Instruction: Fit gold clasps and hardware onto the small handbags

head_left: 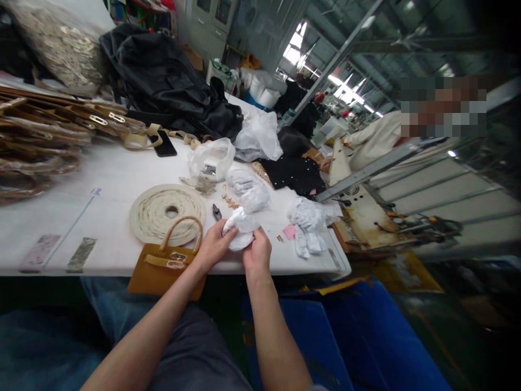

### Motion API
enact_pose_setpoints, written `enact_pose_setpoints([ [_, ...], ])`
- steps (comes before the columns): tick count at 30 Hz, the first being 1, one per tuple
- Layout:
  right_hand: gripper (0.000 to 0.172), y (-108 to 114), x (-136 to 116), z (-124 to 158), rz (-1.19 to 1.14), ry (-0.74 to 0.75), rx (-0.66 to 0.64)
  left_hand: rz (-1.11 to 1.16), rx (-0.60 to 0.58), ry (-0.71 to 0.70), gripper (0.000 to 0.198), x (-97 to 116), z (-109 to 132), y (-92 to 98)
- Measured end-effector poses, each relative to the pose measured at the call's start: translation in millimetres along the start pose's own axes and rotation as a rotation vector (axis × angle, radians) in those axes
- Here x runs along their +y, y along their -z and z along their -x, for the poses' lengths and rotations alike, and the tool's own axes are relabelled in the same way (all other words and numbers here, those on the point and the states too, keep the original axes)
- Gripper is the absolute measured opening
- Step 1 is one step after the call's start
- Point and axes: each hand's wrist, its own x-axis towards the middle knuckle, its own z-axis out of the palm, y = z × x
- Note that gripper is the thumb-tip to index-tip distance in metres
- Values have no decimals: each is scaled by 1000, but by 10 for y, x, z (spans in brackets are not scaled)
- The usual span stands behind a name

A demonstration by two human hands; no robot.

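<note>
Both my hands hold a crumpled wad of white tissue paper [241, 227] at the near edge of the white table [114, 190]. My left hand [214, 244] pinches its left side with closed fingers. My right hand [257, 251] grips its lower right side, fingers curled. A small tan handbag [165, 266] with a curved handle and metal clasp hangs over the table edge just left of my left hand. Small pliers [216, 212] and gold chain pieces [230, 201] lie just beyond the paper.
A coil of cream webbing [166, 212] lies behind the handbag. More white paper wads [309, 220], plastic bags [211, 157], a phone [163, 144], black bags [171, 81] and stacked tan pieces [40, 136] fill the table. Another person [378, 138] sits at a sewing machine [358, 201] to the right. A blue bin [345, 336] stands below.
</note>
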Motion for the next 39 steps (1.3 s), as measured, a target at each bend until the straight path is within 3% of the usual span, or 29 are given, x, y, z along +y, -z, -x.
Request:
enact_pose_setpoints([
  [3,38,84,20,-154,-41,-3,170,-54,-29,20,28,-71,-2,-26],
  [6,47,228,-60,-242,-5,72,198,-84,-61,-26,17,-123,-25,-47],
  [9,60,408,-150,-209,215,112,-2,-101,-48,-49,16,-158,-51,-55],
  [12,64,508,-169,-102,403,45,-177,-94,-18,-24,40,-187,-53,-61],
  [16,61,487,-211,-49,244,9,-22,-84,-39,-11,46,-197,-7,-103],
  [18,62,502,-327,-107,237,91,32,-72,-42,-6,46,-189,22,-127],
  [20,60,583,-512,-222,408,298,125,-73,-35,-29,48,-180,47,-141],
  [23,55,793,-826,-464,867,541,231,-131,-16,-118,50,-180,72,-140],
  [25,55,930,-989,-635,1073,573,233,-174,-8,-156,50,-186,85,-132],
  [29,51,1106,-1181,-899,1221,553,239,-218,-2,-161,49,-191,115,-124],
  [39,63,1289,-1757,-1325,1070,744,517,-252,-46,-165,49,-213,138,-179],
])
